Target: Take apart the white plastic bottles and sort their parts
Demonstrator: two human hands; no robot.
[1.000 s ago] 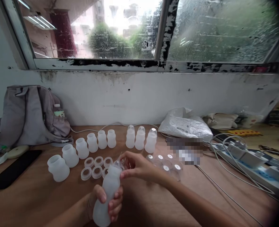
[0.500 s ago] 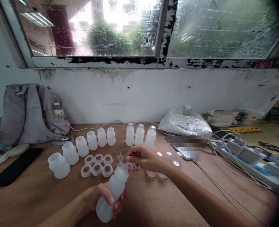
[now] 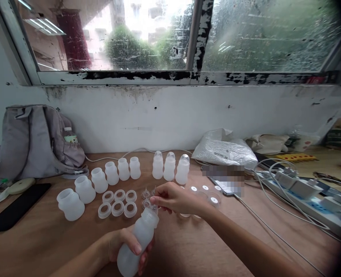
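My left hand (image 3: pixel 127 239) is wrapped round a frosted white baby bottle (image 3: pixel 144 231), tilted with its neck up and to the right. My right hand (image 3: pixel 173 198) pinches at the clear nipple (image 3: pixel 153 208) on top of that bottle; the fingers partly hide it. Behind the right fingertips stand a few small clear nipples (image 3: pixel 146 193). Left of them lie several translucent collar rings (image 3: pixel 117 208) in two rows. Partly behind my right wrist are several clear round pieces with white centres (image 3: pixel 214 201).
Open frosted bottles (image 3: pixel 71 206) curve along the left. Three bottles with clear domed caps (image 3: pixel 169 171) stand at the back. A grey backpack (image 3: pixel 34 138) and black phone-like slab (image 3: pixel 19 206) are left. A plastic bag (image 3: pixel 225 148), phone (image 3: pixel 226 186) and power strip with cables (image 3: pixel 311 196) are right.
My right hand has come down and slightly left, its fingertips now at the nipple on the held bottle. My left hand and the bottle have shifted very little.
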